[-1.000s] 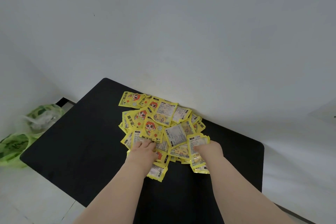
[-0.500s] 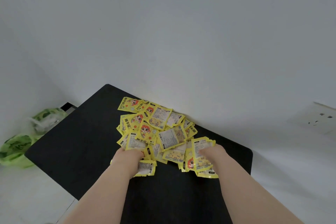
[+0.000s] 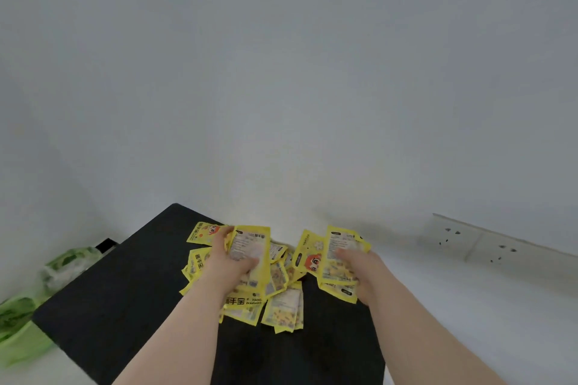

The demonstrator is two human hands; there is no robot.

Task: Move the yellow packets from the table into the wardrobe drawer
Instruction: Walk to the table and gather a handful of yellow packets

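Pale bare wall filled most of the view, and against it stood a black surface carrying the heap of yellow packets, printed as hand warmers. Both hands had gathered a share of that heap. The left hand was closed on a fanned bundle of packets at the heap's left side, thumb across their faces, raised clear of the packets under it. The right hand was likewise clamped on a second bundle at the heap's right edge, its fingers hidden behind the packets. Each grip pinched many at once, presumably so fewer trips to the wardrobe drawer would be needed; the drawer was not in view. Between and below the two bundles, loose packets lay overlapping on the surface, so most of the task seemed undone. Left of the heap, off the surface, sat green plastic bags; a wall socket strip showed to its right.
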